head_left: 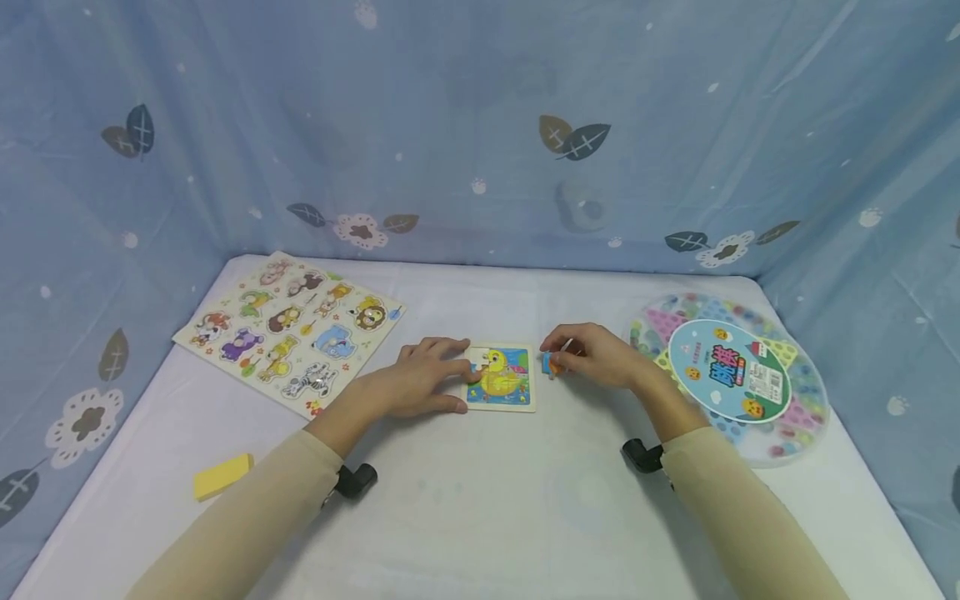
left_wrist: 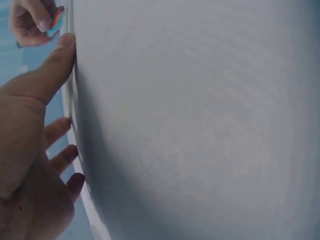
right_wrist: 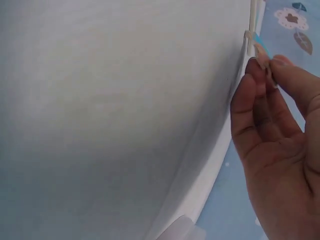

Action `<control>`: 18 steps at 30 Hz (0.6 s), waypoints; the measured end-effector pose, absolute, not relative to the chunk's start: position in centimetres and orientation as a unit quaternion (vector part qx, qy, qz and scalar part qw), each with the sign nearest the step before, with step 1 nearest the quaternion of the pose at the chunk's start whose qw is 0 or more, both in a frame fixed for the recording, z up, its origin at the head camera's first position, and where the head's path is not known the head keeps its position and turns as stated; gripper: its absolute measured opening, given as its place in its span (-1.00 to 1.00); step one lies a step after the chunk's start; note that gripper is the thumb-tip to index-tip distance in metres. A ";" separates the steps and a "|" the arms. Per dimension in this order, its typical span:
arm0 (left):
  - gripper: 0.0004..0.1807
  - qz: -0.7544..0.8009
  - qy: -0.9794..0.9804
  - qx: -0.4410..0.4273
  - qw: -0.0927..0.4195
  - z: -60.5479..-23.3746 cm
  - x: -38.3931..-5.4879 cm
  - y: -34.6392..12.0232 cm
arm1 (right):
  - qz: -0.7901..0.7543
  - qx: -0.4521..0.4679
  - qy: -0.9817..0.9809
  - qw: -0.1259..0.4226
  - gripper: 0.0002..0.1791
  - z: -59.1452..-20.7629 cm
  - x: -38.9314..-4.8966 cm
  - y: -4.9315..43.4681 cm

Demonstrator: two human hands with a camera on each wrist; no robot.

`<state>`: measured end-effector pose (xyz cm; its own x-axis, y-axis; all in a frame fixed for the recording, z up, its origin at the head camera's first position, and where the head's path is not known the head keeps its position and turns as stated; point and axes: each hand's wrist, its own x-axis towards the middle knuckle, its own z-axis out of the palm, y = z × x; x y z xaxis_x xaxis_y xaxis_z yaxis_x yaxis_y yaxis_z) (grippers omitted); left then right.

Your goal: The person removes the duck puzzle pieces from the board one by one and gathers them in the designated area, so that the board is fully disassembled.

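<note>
A small wooden jigsaw puzzle point(head_left: 501, 392) with a yellow duck on a blue and green ground lies flat near the middle of the table. My left hand point(head_left: 429, 379) rests at its left side, fingers spread, with a fingertip over the picture and the thumb near the lower left corner. In the puzzle's upper left shows a pale, unprinted patch. Just beyond the right edge, my right hand point(head_left: 596, 357) pinches a blue and orange puzzle piece point(head_left: 547, 365) between thumb and fingers. The right wrist view shows the piece point(right_wrist: 262, 51) on edge, its wooden side visible.
A large animal peg puzzle board point(head_left: 288, 333) lies at the back left. Nearer, a yellow block point(head_left: 222, 477) sits beside the left sleeve. On the right is a round, clear Chinese checkers set point(head_left: 731, 371), close to the right forearm. A patterned blue curtain point(head_left: 480, 125) surrounds the table.
</note>
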<state>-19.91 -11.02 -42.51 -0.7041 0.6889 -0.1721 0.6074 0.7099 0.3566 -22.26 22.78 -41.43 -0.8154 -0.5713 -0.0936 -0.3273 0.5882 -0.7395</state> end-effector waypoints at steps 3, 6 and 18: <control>-0.51 0.138 0.912 0.356 0.150 -42.4 -19.8 -11.2 | -0.354 -0.254 0.886 0.162 -0.79 -41.5 -22.4 22.5; -0.50 0.139 0.912 0.355 0.152 -42.3 -19.8 -11.1 | -0.343 -0.252 0.891 0.155 -0.79 -41.5 -22.5 22.6; -0.50 0.134 0.912 0.362 0.142 -42.6 -19.8 -11.3 | -0.333 -0.257 0.896 0.144 -0.83 -41.8 -22.9 22.5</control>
